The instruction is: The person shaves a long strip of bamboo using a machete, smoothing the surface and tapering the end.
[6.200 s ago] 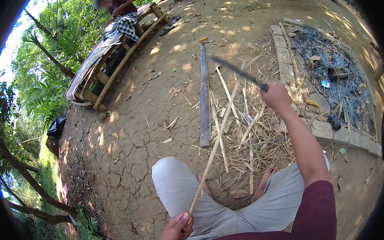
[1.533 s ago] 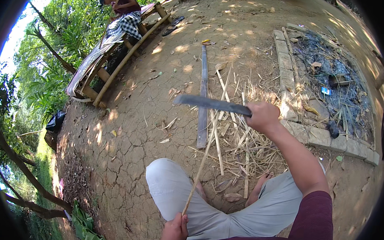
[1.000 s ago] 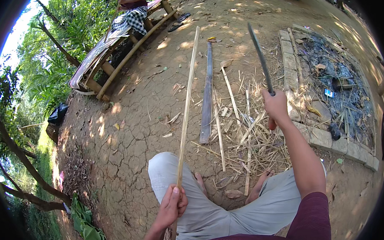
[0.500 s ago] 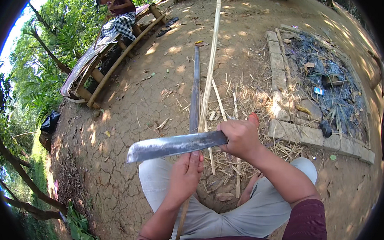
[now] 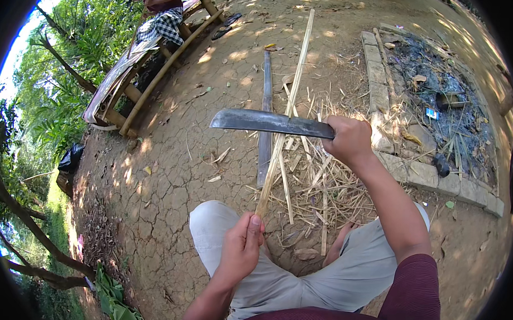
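My right hand (image 5: 349, 140) is wrapped round the handle of a machete (image 5: 264, 121). Its broad dark blade points left and lies across a long, pale bamboo strip (image 5: 298, 76), seemingly touching it. The near end of that strip is gripped by my left hand (image 5: 242, 245), thumb on top, above my left thigh. From there the strip slants away, forward and slightly right. Under the blade, on the ground, rests a dark, weathered length of wood or bamboo (image 5: 264, 154). Loose split strips and shavings (image 5: 338, 192) are heaped between my knees and beyond.
To the right, a brick-edged fire pit (image 5: 418, 181) holds ash and litter. At the far left, a person (image 5: 160, 13) sits on a bamboo bench (image 5: 116, 91). Sandals (image 5: 225, 27) lie beside it. A black bag (image 5: 70, 157) and branches (image 5: 41, 239) are at the left edge.
The machete has moved forward, away from me along the strip. The strip has been drawn back toward me, its far end now in view and tilted right. My left hand sits slightly lower.
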Demonstrator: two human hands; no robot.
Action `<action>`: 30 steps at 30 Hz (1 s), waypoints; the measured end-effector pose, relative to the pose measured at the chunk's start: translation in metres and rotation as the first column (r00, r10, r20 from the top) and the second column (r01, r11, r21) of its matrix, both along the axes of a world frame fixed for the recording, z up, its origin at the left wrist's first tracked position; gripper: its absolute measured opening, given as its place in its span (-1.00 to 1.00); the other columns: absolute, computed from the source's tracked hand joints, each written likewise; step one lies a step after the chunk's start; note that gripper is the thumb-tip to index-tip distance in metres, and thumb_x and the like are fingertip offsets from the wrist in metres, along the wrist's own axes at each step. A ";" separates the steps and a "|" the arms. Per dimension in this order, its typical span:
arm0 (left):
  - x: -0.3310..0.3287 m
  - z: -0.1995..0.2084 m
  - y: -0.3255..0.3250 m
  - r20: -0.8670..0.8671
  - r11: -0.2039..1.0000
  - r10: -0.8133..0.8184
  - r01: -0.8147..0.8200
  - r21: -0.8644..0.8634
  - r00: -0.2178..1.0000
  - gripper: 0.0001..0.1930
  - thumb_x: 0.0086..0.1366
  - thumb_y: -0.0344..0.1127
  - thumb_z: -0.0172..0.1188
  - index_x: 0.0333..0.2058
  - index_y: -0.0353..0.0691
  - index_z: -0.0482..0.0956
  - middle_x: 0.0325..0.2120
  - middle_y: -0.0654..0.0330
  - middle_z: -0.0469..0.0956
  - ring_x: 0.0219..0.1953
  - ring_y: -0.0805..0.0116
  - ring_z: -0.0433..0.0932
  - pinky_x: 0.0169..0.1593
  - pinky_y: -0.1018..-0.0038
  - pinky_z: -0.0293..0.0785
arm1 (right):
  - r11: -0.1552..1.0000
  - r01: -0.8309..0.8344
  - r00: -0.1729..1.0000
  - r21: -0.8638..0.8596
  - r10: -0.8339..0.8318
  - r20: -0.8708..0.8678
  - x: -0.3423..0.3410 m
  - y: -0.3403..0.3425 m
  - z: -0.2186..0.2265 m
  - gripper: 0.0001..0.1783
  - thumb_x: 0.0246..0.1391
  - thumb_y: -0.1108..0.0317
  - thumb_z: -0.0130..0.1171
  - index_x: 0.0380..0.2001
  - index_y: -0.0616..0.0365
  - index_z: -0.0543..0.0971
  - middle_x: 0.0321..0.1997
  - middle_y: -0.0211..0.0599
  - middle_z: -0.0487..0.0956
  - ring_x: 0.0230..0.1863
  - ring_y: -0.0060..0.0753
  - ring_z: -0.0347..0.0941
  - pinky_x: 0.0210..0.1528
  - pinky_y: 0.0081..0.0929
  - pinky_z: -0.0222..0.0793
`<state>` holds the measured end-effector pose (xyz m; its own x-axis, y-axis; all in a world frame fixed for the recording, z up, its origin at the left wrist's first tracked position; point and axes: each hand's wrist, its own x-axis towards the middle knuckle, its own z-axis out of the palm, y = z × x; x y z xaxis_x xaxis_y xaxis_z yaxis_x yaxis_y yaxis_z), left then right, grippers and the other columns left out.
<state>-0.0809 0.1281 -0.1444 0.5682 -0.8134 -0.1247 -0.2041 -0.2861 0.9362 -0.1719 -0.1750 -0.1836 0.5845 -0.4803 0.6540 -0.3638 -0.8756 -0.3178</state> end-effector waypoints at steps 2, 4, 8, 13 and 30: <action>0.002 -0.004 0.001 -0.019 1.000 0.013 -0.013 0.017 1.000 -0.68 0.54 -0.13 -0.16 -0.37 -0.19 0.35 -0.69 0.45 0.21 -0.68 0.72 0.11 -0.62 0.68 0.05 | 0.988 0.044 0.993 0.151 -0.027 -0.119 0.007 0.025 -0.005 -0.74 -0.02 0.12 0.25 -0.58 0.04 0.55 -0.64 -0.27 0.57 -0.65 -0.19 0.54 -0.61 -0.22 0.38; -0.004 -0.010 0.001 -0.017 0.999 0.037 -0.037 0.022 0.999 -0.68 0.54 -0.15 -0.16 -0.38 -0.20 0.35 -0.69 0.44 0.23 -0.67 0.71 0.13 -0.61 0.67 0.07 | 0.973 -0.019 0.991 0.230 0.049 -0.126 0.014 0.061 -0.007 -0.74 -0.03 0.09 0.25 -0.57 0.03 0.56 -0.63 -0.31 0.58 -0.64 -0.20 0.54 -0.62 -0.26 0.39; -0.010 -0.005 0.020 0.071 0.998 -0.004 -0.001 0.069 0.998 -0.67 0.54 -0.18 -0.16 -0.41 -0.22 0.35 -0.69 0.41 0.26 -0.68 0.68 0.16 -0.60 0.65 0.10 | 0.995 -0.097 0.987 -0.016 0.094 -0.132 0.001 0.046 -0.006 -0.79 -0.05 0.15 0.24 -0.59 0.01 0.56 -0.61 -0.33 0.59 -0.63 -0.21 0.55 -0.57 -0.27 0.40; -0.015 -0.002 0.045 0.108 0.996 -0.011 0.001 0.092 0.994 -0.67 0.54 -0.20 -0.16 -0.42 -0.23 0.34 -0.70 0.39 0.28 -0.70 0.66 0.19 -0.61 0.63 0.12 | 0.990 0.131 0.974 0.055 -0.118 -0.195 -0.002 0.006 -0.006 -0.83 -0.10 0.22 0.22 -0.64 0.01 0.53 -0.60 -0.36 0.59 -0.61 -0.23 0.55 -0.53 -0.26 0.40; -0.025 -0.010 0.102 0.010 0.993 0.077 -0.078 0.089 0.997 -0.66 0.53 -0.15 -0.15 -0.42 -0.20 0.35 -0.72 0.39 0.28 -0.73 0.68 0.18 -0.65 0.65 0.08 | 0.867 0.180 0.963 0.465 -0.058 -0.264 0.002 0.016 0.007 -0.72 0.04 0.15 0.17 -0.49 0.16 0.63 -0.64 -0.11 0.55 -0.55 -0.04 0.57 -0.42 -0.09 0.47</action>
